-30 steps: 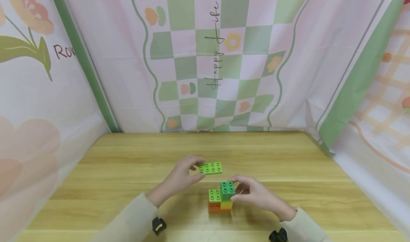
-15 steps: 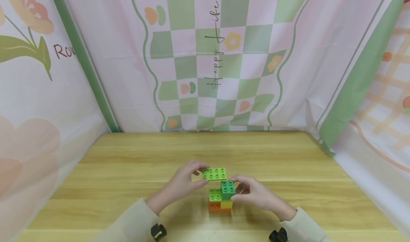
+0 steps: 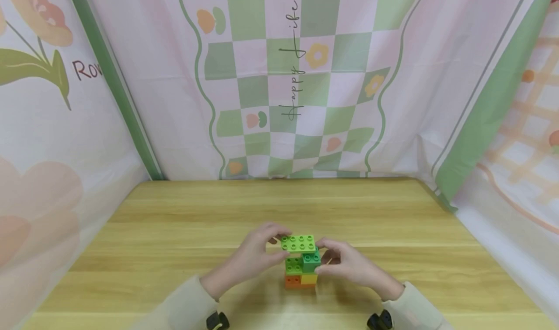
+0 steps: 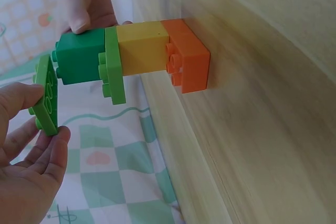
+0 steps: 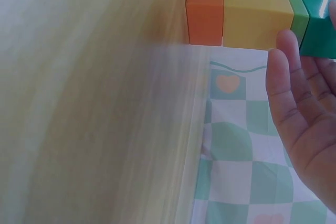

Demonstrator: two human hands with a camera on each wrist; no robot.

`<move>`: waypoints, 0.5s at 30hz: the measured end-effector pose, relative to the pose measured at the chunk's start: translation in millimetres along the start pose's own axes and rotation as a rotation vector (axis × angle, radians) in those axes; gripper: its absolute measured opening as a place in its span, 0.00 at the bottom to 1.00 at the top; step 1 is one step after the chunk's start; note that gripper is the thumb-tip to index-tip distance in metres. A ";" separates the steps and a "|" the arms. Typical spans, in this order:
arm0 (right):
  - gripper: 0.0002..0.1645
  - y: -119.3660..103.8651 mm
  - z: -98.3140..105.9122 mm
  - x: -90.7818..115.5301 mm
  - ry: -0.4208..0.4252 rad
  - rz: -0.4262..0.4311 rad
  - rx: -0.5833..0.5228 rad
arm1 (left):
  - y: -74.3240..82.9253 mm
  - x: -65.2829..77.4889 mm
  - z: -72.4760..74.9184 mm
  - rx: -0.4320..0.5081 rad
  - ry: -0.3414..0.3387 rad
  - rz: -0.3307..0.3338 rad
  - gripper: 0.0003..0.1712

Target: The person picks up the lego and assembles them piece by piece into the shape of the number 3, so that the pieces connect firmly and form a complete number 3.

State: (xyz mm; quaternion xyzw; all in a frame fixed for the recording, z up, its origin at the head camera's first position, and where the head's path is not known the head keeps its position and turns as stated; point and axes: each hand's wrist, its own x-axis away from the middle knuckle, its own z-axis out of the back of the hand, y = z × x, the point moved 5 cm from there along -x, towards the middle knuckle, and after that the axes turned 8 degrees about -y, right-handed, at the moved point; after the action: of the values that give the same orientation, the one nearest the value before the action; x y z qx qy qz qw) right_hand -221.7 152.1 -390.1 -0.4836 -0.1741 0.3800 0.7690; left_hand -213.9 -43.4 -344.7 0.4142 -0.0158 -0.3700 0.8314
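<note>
My left hand (image 3: pixel 257 252) pinches one end of a thin light green building-block plate (image 3: pixel 299 243) between thumb and fingers. The plate hangs slightly tilted over a dark green block (image 3: pixel 311 262), close to its studs; whether they touch I cannot tell. That block tops a stack: below it come another light green plate (image 4: pixel 115 69), a yellow block (image 4: pixel 143 48) and an orange block (image 4: pixel 190 61) standing on the table. With thumb and fingers, my right hand (image 3: pixel 349 264) holds the dark green block from the right side. In the right wrist view, its fingertips lie near the stack's side.
The wooden table (image 3: pixel 183 213) stretches out around the stack. A checkered cloth (image 3: pixel 284 92) hangs behind the table's far edge, with printed cloths at left and right. A black strap device (image 3: pixel 380 320) sits on each wrist.
My left hand has brought the light green plate right and nearer, from behind the stack to over the dark green block. My right hand has stayed on the stack.
</note>
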 end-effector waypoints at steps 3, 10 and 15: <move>0.21 0.1 0.2 0.2 0.001 -0.002 0.001 | 0.3 0.3 -1.2 -0.005 -0.006 -0.008 0.22; 0.22 0.0 0.0 0.2 -0.001 0.001 -0.012 | 2.5 1.8 -5.1 -0.013 -0.014 -0.023 0.21; 0.21 -0.1 -0.3 0.3 -0.002 0.002 -0.016 | 4.6 1.9 -7.1 -0.030 -0.009 -0.037 0.22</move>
State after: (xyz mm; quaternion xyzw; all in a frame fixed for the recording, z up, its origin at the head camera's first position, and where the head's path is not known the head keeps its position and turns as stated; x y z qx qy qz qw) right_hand -221.2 152.2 -390.2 -0.4894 -0.1776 0.3798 0.7646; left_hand -207.4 -38.1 -346.7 0.4002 -0.0062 -0.3873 0.8305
